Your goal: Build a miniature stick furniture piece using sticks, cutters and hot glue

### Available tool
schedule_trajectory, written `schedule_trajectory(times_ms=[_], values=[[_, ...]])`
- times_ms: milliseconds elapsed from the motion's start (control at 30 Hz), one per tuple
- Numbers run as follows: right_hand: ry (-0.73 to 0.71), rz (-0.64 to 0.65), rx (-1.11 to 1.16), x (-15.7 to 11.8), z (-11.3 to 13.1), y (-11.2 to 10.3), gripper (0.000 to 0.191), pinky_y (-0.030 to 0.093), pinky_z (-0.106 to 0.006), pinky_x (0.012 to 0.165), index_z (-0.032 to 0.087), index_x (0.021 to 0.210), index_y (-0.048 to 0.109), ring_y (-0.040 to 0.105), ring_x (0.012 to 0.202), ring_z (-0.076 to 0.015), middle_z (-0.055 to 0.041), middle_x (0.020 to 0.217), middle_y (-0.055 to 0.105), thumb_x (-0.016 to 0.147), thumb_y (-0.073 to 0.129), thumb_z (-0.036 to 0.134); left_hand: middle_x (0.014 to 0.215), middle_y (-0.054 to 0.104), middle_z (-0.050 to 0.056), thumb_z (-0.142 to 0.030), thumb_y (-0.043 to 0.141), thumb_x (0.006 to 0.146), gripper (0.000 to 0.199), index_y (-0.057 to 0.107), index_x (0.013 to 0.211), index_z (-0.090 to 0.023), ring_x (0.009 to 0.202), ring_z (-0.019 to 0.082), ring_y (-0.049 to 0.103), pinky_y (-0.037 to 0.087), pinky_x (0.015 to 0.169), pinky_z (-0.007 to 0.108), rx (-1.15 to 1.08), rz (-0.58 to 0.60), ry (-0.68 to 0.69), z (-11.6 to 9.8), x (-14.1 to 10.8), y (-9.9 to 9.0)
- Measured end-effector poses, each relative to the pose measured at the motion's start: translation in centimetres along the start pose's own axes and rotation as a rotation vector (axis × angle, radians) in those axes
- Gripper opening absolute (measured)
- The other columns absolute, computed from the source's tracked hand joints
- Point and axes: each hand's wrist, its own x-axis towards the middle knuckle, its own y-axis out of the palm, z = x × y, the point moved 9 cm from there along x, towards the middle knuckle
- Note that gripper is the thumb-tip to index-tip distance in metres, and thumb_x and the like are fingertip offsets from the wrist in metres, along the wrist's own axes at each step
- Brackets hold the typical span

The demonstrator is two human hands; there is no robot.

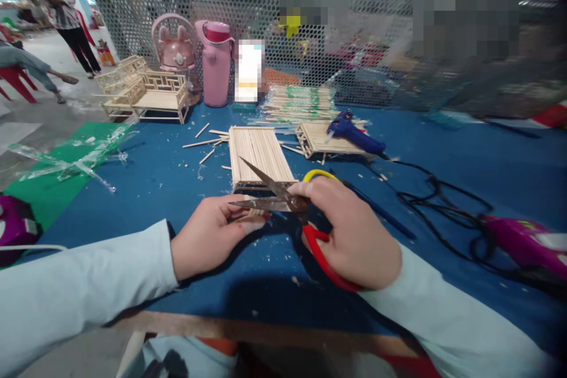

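Note:
My right hand (pixel 354 230) grips a pair of scissors (pixel 325 254) with one red and one yellow handle. Their blades are spread apart and point left. Between thumb and fingertips, my left hand (pixel 217 233) pinches some short wooden sticks (pixel 256 212), just under the lower blade; how many is hidden. Beyond the blades stands a low panel of wooden sticks (pixel 259 153) laid side by side. Loose stick pieces (pixel 204 143) are scattered at its left. A blue glue gun (pixel 357 134) rests on a smaller stick frame (pixel 314 140) at the right.
Against the mesh screen stand a miniature stick bench (pixel 155 94), a pink bottle (pixel 216 68) and a lit phone (pixel 248 74). Bundled sticks (pixel 301 100) lie at the back. A black cord (pixel 434 189) curls at right near a purple object (pixel 522 242). Clear plastic wrap (pixel 84 159) lies left.

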Motion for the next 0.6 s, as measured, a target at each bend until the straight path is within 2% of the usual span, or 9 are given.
schedule_trajectory(times_ms=[100, 167, 233, 333, 433, 533, 600], values=[[0.014, -0.018, 0.050, 0.0, 0.0, 0.0, 0.032, 0.051, -0.037, 0.074, 0.017, 0.101, 0.055, 0.061, 0.085, -0.0245, -0.0101, 0.090, 0.063, 0.069, 0.051, 0.014, 0.083, 0.073, 0.004, -0.018, 0.066, 0.073, 0.013, 0.068, 0.085, -0.013, 0.080, 0.016, 0.066, 0.050, 0.080, 0.028, -0.158, -0.018, -0.115, 0.8, 0.2, -0.1], [0.083, -0.061, 0.091, 0.0, -0.8, -0.3, 0.027, 0.051, -0.034, 0.073, 0.017, 0.101, 0.056, 0.062, 0.082, -0.0220, -0.0087, 0.089, 0.063, 0.074, 0.053, 0.019, 0.078, 0.072, 0.003, -0.019, 0.068, 0.072, 0.010, 0.066, 0.080, -0.013, 0.079, 0.016, 0.066, 0.049, 0.081, 0.029, -0.241, -0.050, -0.154, 1.1, 0.2, -0.4], [0.221, -0.116, 0.123, 0.0, -2.4, -0.8, 0.027, 0.051, -0.033, 0.069, 0.019, 0.100, 0.056, 0.062, 0.074, -0.0197, -0.0062, 0.084, 0.064, 0.075, 0.058, 0.028, 0.078, 0.071, 0.003, -0.020, 0.071, 0.070, 0.013, 0.064, 0.078, -0.013, 0.081, 0.016, 0.066, 0.048, 0.083, 0.029, -0.290, -0.066, -0.158, 1.2, 0.2, -0.4], [0.493, -0.154, 0.130, -0.5, -5.9, -1.2, 0.039, 0.050, -0.032, 0.061, 0.020, 0.100, 0.056, 0.060, 0.061, -0.0182, -0.0018, 0.071, 0.063, 0.068, 0.067, 0.039, 0.077, 0.071, 0.003, -0.022, 0.073, 0.069, 0.022, 0.062, 0.086, -0.013, 0.076, 0.015, 0.067, 0.049, 0.079, 0.029, -0.322, -0.048, -0.180, 1.7, 0.0, -0.1], [0.683, -0.082, 0.052, -1.2, -8.8, -1.2, 0.036, 0.047, -0.030, 0.056, 0.021, 0.093, 0.054, 0.059, 0.055, -0.0179, 0.0005, 0.063, 0.061, 0.061, 0.069, 0.031, 0.072, 0.070, 0.003, -0.024, 0.073, 0.069, 0.032, 0.059, 0.096, -0.014, 0.069, 0.014, 0.066, 0.049, 0.074, 0.029, -0.323, -0.010, -0.205, 2.3, -0.1, 0.4], [0.753, 0.009, -0.044, -1.8, -10.2, -1.1, 0.029, 0.046, -0.029, 0.056, 0.022, 0.088, 0.054, 0.061, 0.057, -0.0193, -0.0004, 0.064, 0.064, 0.061, 0.063, 0.022, 0.070, 0.070, 0.003, -0.025, 0.073, 0.069, 0.034, 0.058, 0.098, -0.013, 0.067, 0.013, 0.065, 0.048, 0.073, 0.028, -0.312, 0.004, -0.200, 2.5, 0.0, 0.6], [0.762, 0.042, -0.107, -2.0, -10.6, -1.1, 0.027, 0.046, -0.029, 0.058, 0.021, 0.090, 0.056, 0.064, 0.061, -0.0209, -0.0020, 0.067, 0.067, 0.063, 0.061, 0.023, 0.071, 0.070, 0.003, -0.025, 0.074, 0.069, 0.035, 0.058, 0.098, -0.013, 0.067, 0.013, 0.065, 0.048, 0.073, 0.028, -0.316, 0.004, -0.193, 2.6, 0.1, 0.5]])
